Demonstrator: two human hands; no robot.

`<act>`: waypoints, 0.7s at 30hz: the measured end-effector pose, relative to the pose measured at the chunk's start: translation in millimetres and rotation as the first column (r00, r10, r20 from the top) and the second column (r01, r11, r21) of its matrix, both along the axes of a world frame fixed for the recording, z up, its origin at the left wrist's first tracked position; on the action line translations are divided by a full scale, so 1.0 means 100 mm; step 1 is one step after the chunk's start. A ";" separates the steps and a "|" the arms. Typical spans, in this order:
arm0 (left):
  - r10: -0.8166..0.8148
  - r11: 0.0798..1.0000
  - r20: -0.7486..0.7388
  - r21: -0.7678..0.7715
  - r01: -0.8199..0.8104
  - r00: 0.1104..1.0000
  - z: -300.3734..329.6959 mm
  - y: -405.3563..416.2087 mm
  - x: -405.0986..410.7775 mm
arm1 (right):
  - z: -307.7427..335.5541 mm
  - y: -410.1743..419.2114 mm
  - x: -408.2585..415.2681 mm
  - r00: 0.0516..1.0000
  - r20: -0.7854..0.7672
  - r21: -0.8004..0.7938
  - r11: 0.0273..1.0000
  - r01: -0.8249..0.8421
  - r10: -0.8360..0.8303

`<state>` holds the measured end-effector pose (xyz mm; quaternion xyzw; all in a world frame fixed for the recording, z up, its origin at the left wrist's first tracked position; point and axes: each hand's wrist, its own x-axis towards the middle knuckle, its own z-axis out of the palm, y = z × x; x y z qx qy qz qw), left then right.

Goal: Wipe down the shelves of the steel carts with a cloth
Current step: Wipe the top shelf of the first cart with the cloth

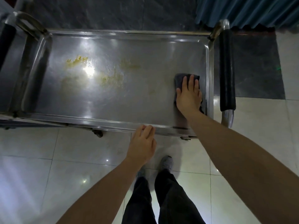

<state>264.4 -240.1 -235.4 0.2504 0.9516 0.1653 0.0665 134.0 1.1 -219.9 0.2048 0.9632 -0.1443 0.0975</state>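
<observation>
The steel cart's top shelf (145, 101) fills the upper half of the view, with a raised rim all round. Yellowish smears (111, 78) spread over its left and middle parts. A dark grey cloth (179, 80) lies on the shelf near the right rim. My right hand (189, 96) presses flat on the cloth with fingers spread. My left hand (142, 144) rests at the shelf's near rim, fingers loosely together, holding nothing.
Black-padded handles stand at the cart's right end (227, 71) and left end (6, 42). A caster (98, 134) shows under the near edge. White floor tiles (64, 159) lie below, with my legs and shoes (166, 162). A blue curtain (250, 12) hangs at the top right.
</observation>
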 end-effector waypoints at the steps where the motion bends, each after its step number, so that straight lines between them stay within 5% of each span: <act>1: 0.002 1.000 -0.015 0.007 -0.002 1.000 0.00 0.01 0.00 | -0.01 -0.03 -0.09 1.000 -0.012 -0.008 1.000 0.002 -0.002; 8: 0.006 1.000 -0.006 -0.021 -0.006 1.000 0.03 0.02 0.02 | -0.05 -0.18 -0.13 0.997 -0.051 -0.035 0.997 -0.068 0.066; 21: 0.000 0.993 -0.025 -0.116 -0.003 1.000 0.20 -0.21 -0.05 | -0.06 -0.49 1.22 0.990 -0.002 -0.063 0.988 -0.140 0.140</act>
